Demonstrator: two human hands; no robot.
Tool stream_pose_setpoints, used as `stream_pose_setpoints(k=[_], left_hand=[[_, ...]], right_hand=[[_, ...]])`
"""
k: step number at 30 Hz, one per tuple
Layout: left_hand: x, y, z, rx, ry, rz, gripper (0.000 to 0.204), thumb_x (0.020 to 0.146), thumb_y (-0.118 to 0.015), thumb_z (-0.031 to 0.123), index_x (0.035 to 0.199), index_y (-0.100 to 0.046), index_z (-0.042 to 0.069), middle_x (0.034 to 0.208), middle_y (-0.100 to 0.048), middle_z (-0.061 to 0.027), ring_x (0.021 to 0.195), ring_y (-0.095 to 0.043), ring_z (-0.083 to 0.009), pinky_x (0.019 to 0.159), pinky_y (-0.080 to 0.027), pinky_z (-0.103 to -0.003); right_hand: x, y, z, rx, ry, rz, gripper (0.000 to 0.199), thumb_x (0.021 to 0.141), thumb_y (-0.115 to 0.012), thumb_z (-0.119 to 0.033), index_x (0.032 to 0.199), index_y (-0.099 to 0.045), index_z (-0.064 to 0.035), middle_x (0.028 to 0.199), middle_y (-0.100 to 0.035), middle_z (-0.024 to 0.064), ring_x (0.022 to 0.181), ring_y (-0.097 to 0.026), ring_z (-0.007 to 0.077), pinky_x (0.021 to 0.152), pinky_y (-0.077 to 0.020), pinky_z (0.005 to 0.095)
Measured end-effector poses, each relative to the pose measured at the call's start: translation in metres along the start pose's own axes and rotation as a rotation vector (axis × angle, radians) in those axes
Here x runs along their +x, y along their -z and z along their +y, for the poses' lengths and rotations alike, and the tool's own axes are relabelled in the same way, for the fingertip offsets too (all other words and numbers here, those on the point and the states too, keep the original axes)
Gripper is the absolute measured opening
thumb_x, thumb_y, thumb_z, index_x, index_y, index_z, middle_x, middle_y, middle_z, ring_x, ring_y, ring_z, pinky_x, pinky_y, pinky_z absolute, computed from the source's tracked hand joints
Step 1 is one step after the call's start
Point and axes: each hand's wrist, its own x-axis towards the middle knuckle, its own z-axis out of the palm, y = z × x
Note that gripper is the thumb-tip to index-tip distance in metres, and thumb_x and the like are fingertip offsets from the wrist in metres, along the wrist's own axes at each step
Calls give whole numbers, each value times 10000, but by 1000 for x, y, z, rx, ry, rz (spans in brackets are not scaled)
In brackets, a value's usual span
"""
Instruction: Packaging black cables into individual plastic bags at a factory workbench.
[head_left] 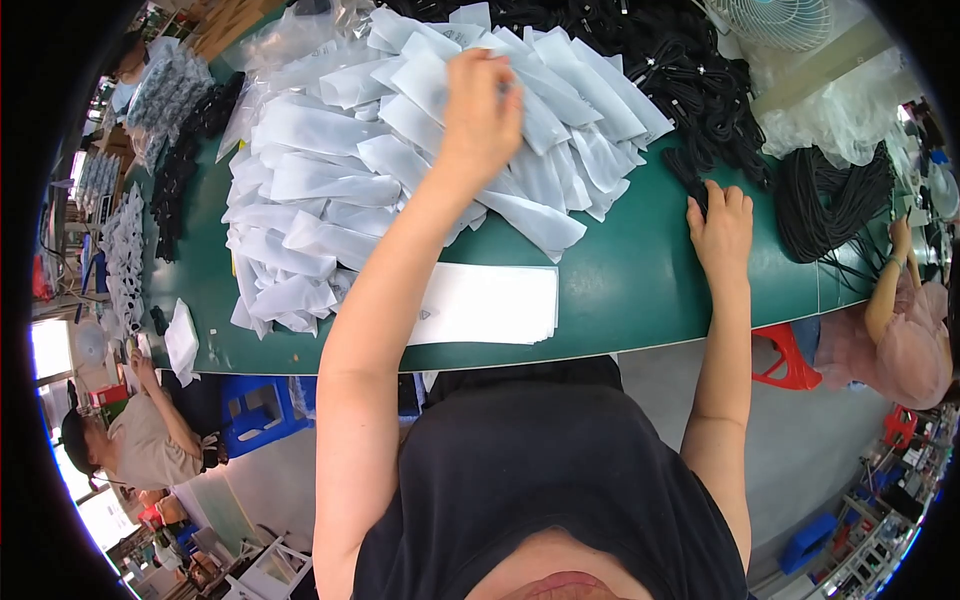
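My left hand (484,115) is over a wide heap of whitish translucent packets (330,180), its fingers loosely bent and apart, with no packet visible in them. Whether its fingertips touch the heap I cannot tell. To the right, my right hand (722,228) has its fingers closed on the near end of a coiled black cable (684,168), at the edge of a large tangle of black cables (690,90). A stack of flat white bags (490,305) lies at the table's front edge, partly behind my left forearm.
The green table (620,290) carries a big black cable coil (835,205) on the right and clear plastic bags (820,110) beyond it. A fan (775,20) stands at the far right. People sit at both sides, near a blue stool (260,410) and a red stool (787,355).
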Motion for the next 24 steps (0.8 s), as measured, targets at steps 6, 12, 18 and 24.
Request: stream_pose_setpoints(k=[6, 12, 18, 24], left_hand=[[0, -2, 16, -34, -77, -95, 217, 778, -634, -57, 966, -535, -10, 1194, -461, -212, 1037, -552, -339, 863, -477, -349], [-78, 77, 84, -184, -5, -241, 226, 694, -692, -33, 893, -597, 20, 861, -580, -113, 765, -582, -287, 621, -481, -351], [-136, 73, 99, -134, 207, -484, 196, 685, -707, -7, 852, -611, 27, 781, -572, -89, 667, -562, -261, 569, -468, -335], [-138, 84, 97, -436, 574, -384, 87, 750, -701, -10, 805, -638, 12, 780, -583, -72, 640, -542, -175, 563, -432, -274]], right_hand=[[-10, 10, -4, 45, -68, -24, 278, 814, -650, -189, 1039, -617, -29, 924, -560, 133, 817, -581, 300, 675, -483, 390], [-26, 67, -23, 433, -85, -36, 246, 803, -648, -97, 1037, -612, -30, 922, -569, 150, 749, -609, 312, 640, -503, 373], [-41, 94, -44, 879, 132, -114, 285, 700, -692, 2, 980, -649, -28, 972, -589, 118, 764, -615, 222, 624, -510, 300], [-54, 76, -77, 1004, 533, 135, 415, 605, -749, 23, 1001, -638, -31, 989, -570, 160, 728, -594, 279, 575, -496, 345]])
